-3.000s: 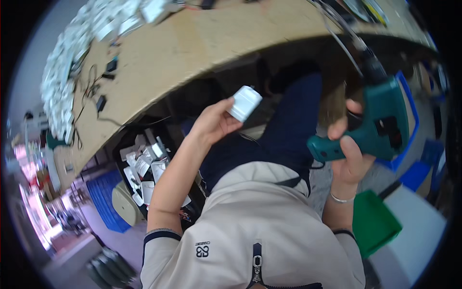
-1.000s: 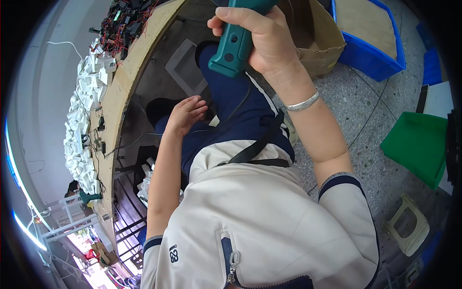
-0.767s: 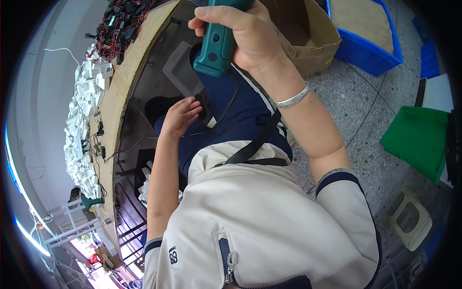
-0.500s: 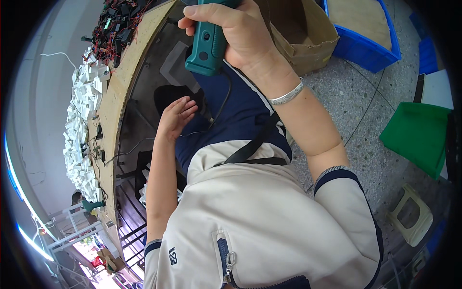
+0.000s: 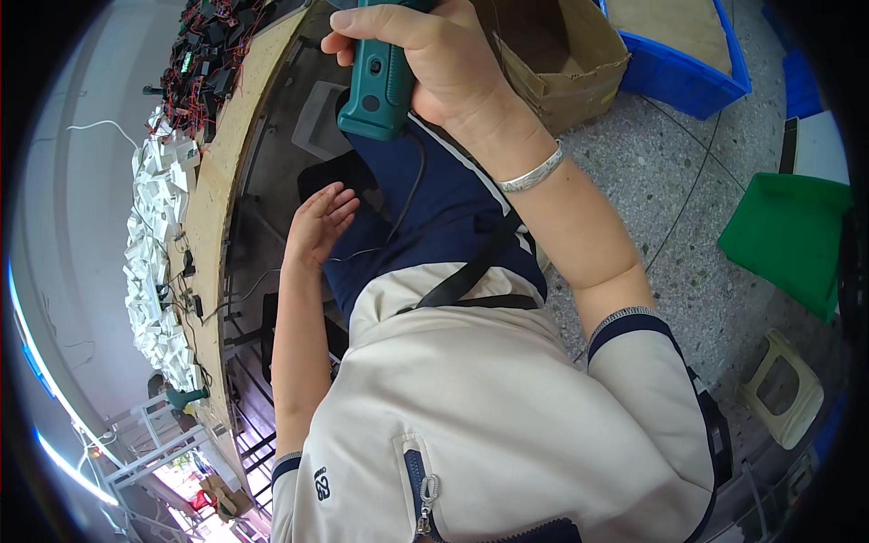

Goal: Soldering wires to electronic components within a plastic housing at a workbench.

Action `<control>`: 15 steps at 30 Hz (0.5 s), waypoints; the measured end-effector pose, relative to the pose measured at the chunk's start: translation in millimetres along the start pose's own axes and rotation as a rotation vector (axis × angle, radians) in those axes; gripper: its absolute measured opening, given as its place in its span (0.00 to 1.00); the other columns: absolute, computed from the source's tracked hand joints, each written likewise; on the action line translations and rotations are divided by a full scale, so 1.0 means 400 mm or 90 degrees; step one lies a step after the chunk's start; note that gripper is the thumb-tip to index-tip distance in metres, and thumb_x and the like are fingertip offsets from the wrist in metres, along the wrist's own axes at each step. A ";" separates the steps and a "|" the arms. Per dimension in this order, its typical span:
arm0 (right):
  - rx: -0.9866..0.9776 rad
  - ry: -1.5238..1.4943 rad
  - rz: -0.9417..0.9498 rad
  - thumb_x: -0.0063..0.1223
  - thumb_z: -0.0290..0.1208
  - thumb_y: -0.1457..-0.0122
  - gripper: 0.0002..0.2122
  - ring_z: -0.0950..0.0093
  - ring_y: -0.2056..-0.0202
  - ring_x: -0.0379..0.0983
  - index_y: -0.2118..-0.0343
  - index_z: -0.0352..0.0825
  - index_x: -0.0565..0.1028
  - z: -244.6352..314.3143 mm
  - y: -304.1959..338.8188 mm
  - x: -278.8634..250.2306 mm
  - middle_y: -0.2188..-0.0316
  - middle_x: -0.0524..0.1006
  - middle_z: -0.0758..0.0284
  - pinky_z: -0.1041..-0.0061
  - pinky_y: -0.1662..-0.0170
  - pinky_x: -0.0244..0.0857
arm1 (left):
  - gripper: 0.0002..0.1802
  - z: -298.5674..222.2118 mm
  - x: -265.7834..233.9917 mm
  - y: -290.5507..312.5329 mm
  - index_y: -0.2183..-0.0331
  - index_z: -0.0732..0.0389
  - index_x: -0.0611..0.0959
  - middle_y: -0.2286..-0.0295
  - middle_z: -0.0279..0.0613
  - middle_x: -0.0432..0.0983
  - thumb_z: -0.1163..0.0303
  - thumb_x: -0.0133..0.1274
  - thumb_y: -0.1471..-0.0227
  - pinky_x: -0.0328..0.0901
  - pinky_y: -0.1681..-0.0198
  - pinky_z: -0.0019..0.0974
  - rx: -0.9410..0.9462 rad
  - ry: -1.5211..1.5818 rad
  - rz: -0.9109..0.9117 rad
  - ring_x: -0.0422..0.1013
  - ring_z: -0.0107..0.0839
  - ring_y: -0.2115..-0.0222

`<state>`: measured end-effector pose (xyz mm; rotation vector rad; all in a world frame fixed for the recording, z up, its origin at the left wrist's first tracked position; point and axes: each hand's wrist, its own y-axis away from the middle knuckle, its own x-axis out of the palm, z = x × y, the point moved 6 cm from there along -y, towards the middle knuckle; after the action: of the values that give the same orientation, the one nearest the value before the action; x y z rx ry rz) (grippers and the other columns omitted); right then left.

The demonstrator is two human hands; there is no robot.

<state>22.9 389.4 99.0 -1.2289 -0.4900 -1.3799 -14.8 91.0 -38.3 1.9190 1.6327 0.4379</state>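
At the top of the view, my right hand (image 5: 450, 68) is wrapped round the handle of a teal corded power tool (image 5: 376, 86). The tool's upper end runs out of the picture, so its exact kind does not show. A dark cord (image 5: 418, 176) hangs from the bottom of the handle across my navy trousers. My left hand (image 5: 317, 223) is beside my left thigh, palm up and fingers stretched out, holding nothing. It is apart from the tool, nearest to the table edge and the trousers.
Along the left runs a wooden table (image 5: 214, 195) heaped with white plastic parts (image 5: 158, 262) and black parts with red wires (image 5: 213, 63). On the right are a cardboard box (image 5: 579, 95), a blue bin (image 5: 688, 86), a green container (image 5: 787, 240) and a cream stool (image 5: 783, 389).
My right hand and the tool have shifted slightly left and up in the view. My left hand has moved a little left, still open. The surroundings have shifted slightly too.
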 end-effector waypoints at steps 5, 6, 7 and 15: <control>-0.012 0.011 0.002 0.56 0.22 0.50 0.13 0.75 0.71 0.75 0.60 0.32 0.73 0.006 -0.012 -0.019 0.68 0.76 0.66 0.78 0.66 0.70 | 0.18 0.003 0.005 -0.023 0.53 0.61 0.73 0.58 0.43 0.74 0.63 0.46 0.43 0.65 0.55 0.37 -0.002 -0.004 0.013 0.71 0.35 0.57; -0.008 0.014 0.004 0.56 0.23 0.50 0.13 0.75 0.71 0.75 0.59 0.31 0.73 0.001 -0.015 -0.009 0.68 0.76 0.67 0.78 0.66 0.70 | 0.18 0.003 -0.001 -0.017 0.53 0.61 0.73 0.58 0.43 0.74 0.63 0.46 0.43 0.65 0.55 0.37 0.001 0.000 0.009 0.71 0.35 0.57; -0.002 0.017 0.008 0.56 0.23 0.50 0.14 0.75 0.71 0.75 0.59 0.31 0.73 -0.007 -0.021 0.003 0.68 0.76 0.67 0.78 0.66 0.70 | 0.19 -0.003 -0.006 -0.009 0.52 0.61 0.72 0.57 0.43 0.74 0.62 0.46 0.42 0.65 0.55 0.37 0.036 -0.032 0.009 0.71 0.34 0.56; -0.027 0.126 0.021 0.51 0.18 0.49 0.25 0.75 0.69 0.69 0.46 0.30 0.62 -0.004 -0.088 0.021 0.52 0.69 0.56 0.75 0.66 0.65 | 0.33 -0.057 0.200 0.126 0.52 0.65 0.73 0.60 0.41 0.75 0.44 0.36 0.42 0.58 0.50 0.36 0.392 -0.249 0.363 0.68 0.31 0.57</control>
<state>-7.4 392.9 118.4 -1.1154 -0.3032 -1.4712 27.0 169.3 1.2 2.7183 1.0084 -0.2670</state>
